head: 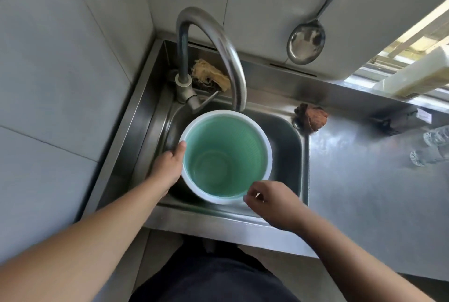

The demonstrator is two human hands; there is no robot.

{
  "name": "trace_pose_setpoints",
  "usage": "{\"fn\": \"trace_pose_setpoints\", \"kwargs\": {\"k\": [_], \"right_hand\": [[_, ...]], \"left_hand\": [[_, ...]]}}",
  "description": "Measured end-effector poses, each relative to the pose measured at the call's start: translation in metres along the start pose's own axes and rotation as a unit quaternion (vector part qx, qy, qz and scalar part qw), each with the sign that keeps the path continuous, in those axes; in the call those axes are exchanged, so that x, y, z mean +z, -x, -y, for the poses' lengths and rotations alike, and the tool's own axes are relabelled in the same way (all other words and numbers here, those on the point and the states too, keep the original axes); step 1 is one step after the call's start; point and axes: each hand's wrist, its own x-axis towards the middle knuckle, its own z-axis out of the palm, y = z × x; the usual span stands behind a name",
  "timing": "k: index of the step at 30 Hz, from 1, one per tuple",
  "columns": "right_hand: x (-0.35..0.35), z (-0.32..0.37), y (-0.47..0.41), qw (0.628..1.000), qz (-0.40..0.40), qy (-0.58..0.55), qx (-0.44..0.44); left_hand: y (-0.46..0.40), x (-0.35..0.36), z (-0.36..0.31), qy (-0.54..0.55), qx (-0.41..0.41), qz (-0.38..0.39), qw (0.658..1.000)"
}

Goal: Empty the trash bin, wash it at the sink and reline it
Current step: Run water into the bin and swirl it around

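A round trash bin point(218, 146), green inside with a white rim, stands upright in the steel sink point(286, 136), just under the curved faucet spout point(233, 70). A little water lies in its bottom. No liner is in it. My left hand point(168, 168) grips the bin's left rim, thumb over the edge. My right hand point(269, 202) pinches the near right rim with its fingertips. No water runs from the spout.
A tan loofah scrubber point(210, 75) lies behind the faucet base. A brown rag point(312, 117) sits at the sink's right corner. A ladle point(306, 41) hangs on the wall. Clear glass items point(432, 148) lie on the steel counter at right.
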Motion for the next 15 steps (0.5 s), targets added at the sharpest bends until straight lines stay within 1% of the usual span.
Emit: {"fn": "trace_pose_setpoints", "kwargs": {"k": [2, 5, 8, 12, 13, 15], "right_hand": [[-0.037, -0.001, -0.027, 0.998, -0.057, 0.018, -0.027], [-0.079, 0.005, -0.082, 0.99, -0.13, 0.044, -0.035], [-0.102, 0.021, -0.136, 0.984, -0.15, 0.083, -0.045], [-0.109, 0.041, -0.178, 0.989, -0.092, 0.102, -0.059], [-0.104, 0.045, -0.189, 0.992, -0.059, 0.101, -0.048], [-0.088, 0.048, -0.214, 0.994, 0.027, 0.104, 0.019]], "left_hand": [[0.003, 0.005, -0.002, 0.007, -0.004, -0.029, 1.0], [0.005, 0.018, -0.006, 0.033, -0.027, -0.08, 0.996], [0.01, 0.034, -0.007, 0.107, -0.057, -0.109, 0.987], [0.02, 0.052, -0.007, 0.201, -0.097, -0.119, 0.967], [0.02, 0.055, -0.006, 0.223, -0.109, -0.121, 0.961], [0.021, 0.058, -0.003, 0.266, -0.139, -0.122, 0.946]]}}
